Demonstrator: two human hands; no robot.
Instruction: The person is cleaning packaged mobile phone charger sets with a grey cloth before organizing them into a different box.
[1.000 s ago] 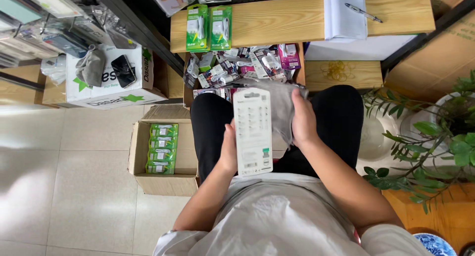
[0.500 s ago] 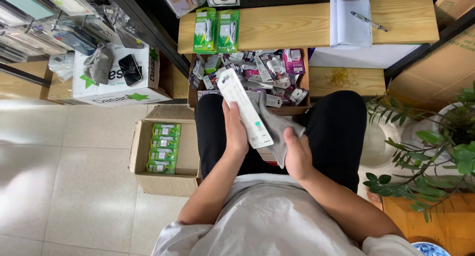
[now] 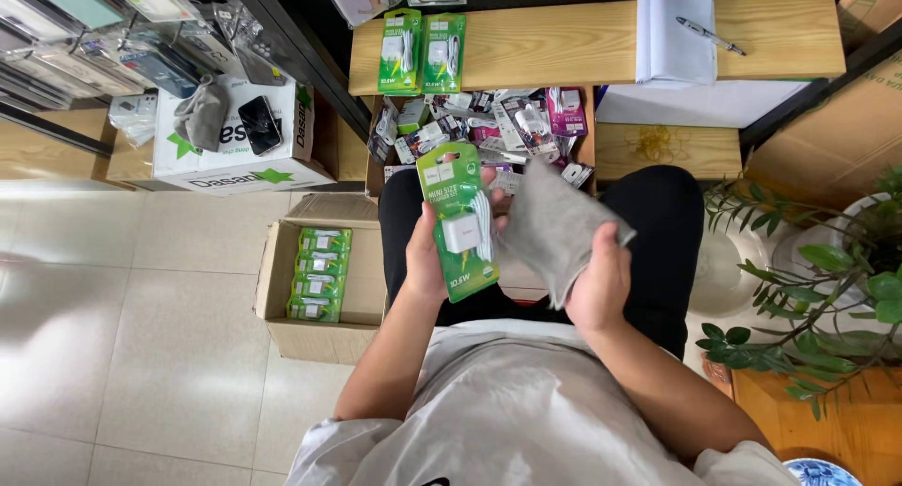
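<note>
My left hand [image 3: 427, 261] holds a green blister pack [image 3: 459, 221] with a white charger and cable inside, its front side facing up over my lap. My right hand [image 3: 599, 281] grips a grey cloth [image 3: 554, 225] just to the right of the pack, the cloth's edge touching it. Both are held above my knees in black trousers. Beyond them lies an open box of mixed packaged accessories [image 3: 489, 120].
Two more green charger packs [image 3: 423, 52] lie on a wooden shelf [image 3: 564, 45], with a notepad and pen [image 3: 678, 33] to the right. A cardboard box of green packs [image 3: 319, 275] stands on the tiled floor at left. A potted plant [image 3: 827, 289] is at right.
The pack in my left hand has been turned from its white back to its green front. The grey cloth has come up from my lap beside it.
</note>
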